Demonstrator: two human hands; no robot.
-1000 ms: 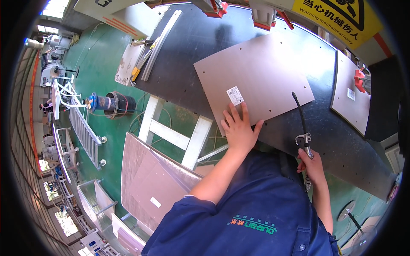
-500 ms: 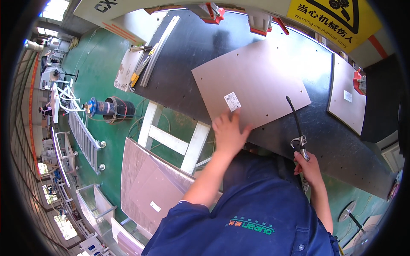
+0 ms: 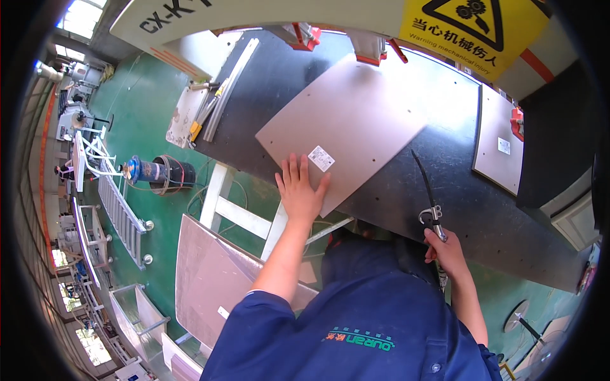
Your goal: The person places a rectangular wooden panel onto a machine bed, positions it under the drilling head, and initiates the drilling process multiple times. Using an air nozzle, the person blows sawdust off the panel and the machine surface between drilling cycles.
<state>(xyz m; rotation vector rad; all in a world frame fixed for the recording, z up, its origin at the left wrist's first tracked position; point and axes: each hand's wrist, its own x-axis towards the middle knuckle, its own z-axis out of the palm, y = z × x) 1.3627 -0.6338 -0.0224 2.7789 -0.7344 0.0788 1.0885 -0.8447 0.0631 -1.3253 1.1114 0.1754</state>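
On the brown panel (image 3: 346,117) rests the left hand (image 3: 302,195).

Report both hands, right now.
Left hand: open, fingers spread over the panel.
Right hand: closed, holding the air gun.

You wear a navy short-sleeved work shirt (image 3: 305,317), its logo (image 3: 360,340) in green and orange, with a thin green line, between five and six o'clock. Near five sits a buttoned flap (image 3: 436,349); towards seven, your loose left sleeve (image 3: 244,324). Your left hand (image 3: 302,195) and right hand (image 3: 447,251) are bare.
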